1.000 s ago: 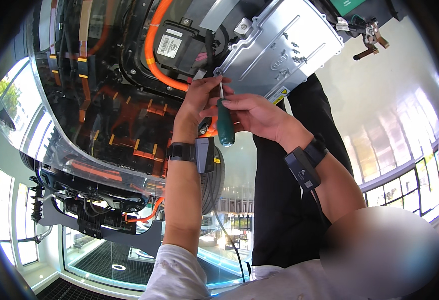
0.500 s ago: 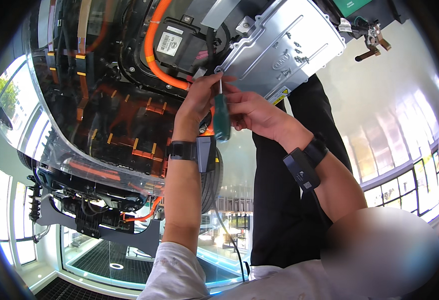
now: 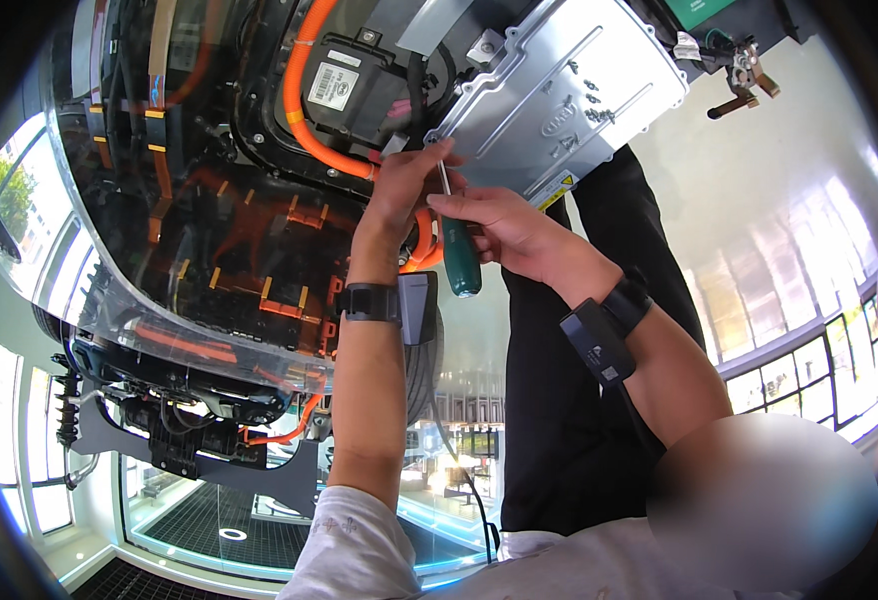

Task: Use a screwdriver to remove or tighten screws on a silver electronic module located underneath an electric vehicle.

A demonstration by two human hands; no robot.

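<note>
A screwdriver (image 3: pixel 463 262) with a dark green handle and a thin metal shaft slants up toward a corner of a silver ribbed metal cover (image 3: pixel 519 120). My right hand (image 3: pixel 524 232) closes around the upper handle, its thumb lying across the top. Around the shaft near its tip, the fingers of my left hand (image 3: pixel 399 190) are pinched together, close to the cover's edge. They hide the tip and whatever it touches. Several small dark screws (image 3: pixel 594 100) lie loose on the cover.
A thick orange cable (image 3: pixel 297 90) curves past a black labelled module (image 3: pixel 344 85) left of my hands. Clear panelling (image 3: pixel 109 270) encloses a dark vehicle assembly with orange parts. Brass-coloured metal fittings (image 3: pixel 744 85) stick out at the upper right. A tyre (image 3: pixel 425 375) stands behind my left forearm.
The screwdriver's handle has swung to the right and slightly down. My right thumb now lies over the handle's top, and its fingers have shifted on the handle. My left hand stays near the corner.
</note>
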